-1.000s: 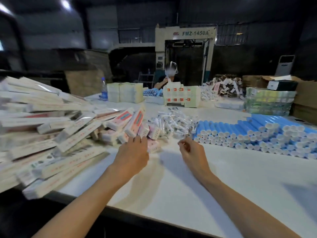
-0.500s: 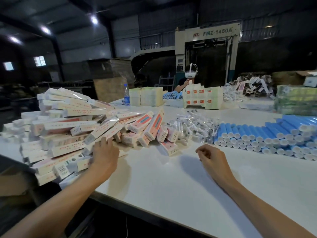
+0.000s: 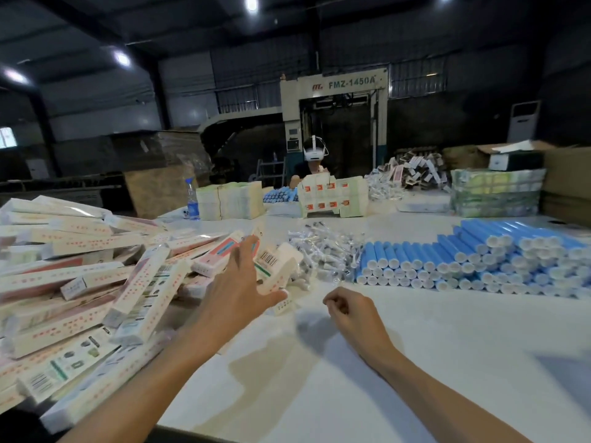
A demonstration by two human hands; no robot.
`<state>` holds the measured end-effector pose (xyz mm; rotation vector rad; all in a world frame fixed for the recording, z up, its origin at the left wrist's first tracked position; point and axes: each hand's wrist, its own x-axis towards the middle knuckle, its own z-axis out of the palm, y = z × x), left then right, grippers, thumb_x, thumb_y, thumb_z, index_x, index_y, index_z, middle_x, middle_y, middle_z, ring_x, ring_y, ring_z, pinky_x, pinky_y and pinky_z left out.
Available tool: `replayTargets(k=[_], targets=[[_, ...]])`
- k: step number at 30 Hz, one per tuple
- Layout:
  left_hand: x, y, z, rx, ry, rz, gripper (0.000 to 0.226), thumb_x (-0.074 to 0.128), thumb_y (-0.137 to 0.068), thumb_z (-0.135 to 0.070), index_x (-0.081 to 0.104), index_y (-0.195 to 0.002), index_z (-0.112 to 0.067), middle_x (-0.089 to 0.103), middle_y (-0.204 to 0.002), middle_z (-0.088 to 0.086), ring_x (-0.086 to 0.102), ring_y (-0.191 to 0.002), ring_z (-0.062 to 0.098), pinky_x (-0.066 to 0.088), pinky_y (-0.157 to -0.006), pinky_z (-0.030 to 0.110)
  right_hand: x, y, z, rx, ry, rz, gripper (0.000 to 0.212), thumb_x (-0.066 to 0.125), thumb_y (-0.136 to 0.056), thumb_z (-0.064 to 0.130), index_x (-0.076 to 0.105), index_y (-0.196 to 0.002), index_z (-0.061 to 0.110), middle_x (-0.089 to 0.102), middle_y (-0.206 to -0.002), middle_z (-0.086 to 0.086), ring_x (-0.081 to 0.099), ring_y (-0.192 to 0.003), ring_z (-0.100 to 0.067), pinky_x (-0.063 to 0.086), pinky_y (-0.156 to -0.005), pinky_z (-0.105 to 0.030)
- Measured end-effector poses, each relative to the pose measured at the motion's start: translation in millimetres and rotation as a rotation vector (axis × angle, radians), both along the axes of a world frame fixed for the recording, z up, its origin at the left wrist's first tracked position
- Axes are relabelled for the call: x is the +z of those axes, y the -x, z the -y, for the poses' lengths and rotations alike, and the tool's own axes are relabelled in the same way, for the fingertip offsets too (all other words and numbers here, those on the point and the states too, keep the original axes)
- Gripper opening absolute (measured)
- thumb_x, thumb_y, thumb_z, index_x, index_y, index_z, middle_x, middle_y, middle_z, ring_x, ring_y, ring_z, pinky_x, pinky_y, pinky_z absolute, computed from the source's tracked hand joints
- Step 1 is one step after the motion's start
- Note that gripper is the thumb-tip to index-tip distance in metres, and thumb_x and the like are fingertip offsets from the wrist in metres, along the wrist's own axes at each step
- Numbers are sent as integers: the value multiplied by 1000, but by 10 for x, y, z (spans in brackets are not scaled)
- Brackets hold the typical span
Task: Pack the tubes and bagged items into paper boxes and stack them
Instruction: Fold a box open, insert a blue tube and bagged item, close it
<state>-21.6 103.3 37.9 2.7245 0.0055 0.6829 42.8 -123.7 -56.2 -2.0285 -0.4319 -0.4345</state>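
A big heap of long white paper boxes (image 3: 80, 276) with red print covers the table's left side. My left hand (image 3: 240, 282) reaches over the heap's right edge with fingers spread, thumb under a tilted box (image 3: 283, 270) with a barcode; nothing is gripped. A pile of small clear bagged items (image 3: 326, 251) lies in the middle. Blue tubes (image 3: 463, 260) with white caps are stacked in rows at the right. My right hand (image 3: 348, 311) rests on the white table (image 3: 351, 378) just in front of the bags, fingers curled in, and I see nothing in it.
Across the table a person (image 3: 315, 155) with a headset works behind a stack of packed boxes (image 3: 332, 195). Flat carton bundles (image 3: 230, 199), a water bottle (image 3: 193, 199) and wrapped green bundles (image 3: 495, 193) line the far edge. The table's near edge runs below my forearms.
My left hand has swung from the heap's left part to its right edge and spread its fingers. The right hand stays curled on the table. The view has shifted right.
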Motion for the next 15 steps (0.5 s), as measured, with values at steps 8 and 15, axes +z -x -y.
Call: replayTargets(k=[8,15], targets=[[-116,-647,856,-284,841,-52,58,82,-81,-67,52,-118,-35,71,-104,-20,66,-93,-2,45,-66,24,118,-68,173,-193,-30,-54,14,60,-99,17,71,-96,25,69,-87,17,64,-81,-2,53,-76,-31],[-590,-995,919,-384,1159,-114,11,60,-109,-29,64,-118,-34,79,-93,-15,74,-91,5,55,-71,28,414,-548,802,-533,154,-40,20,57,-97,13,67,-114,16,69,-110,2,64,-102,-21,50,-79,-36]])
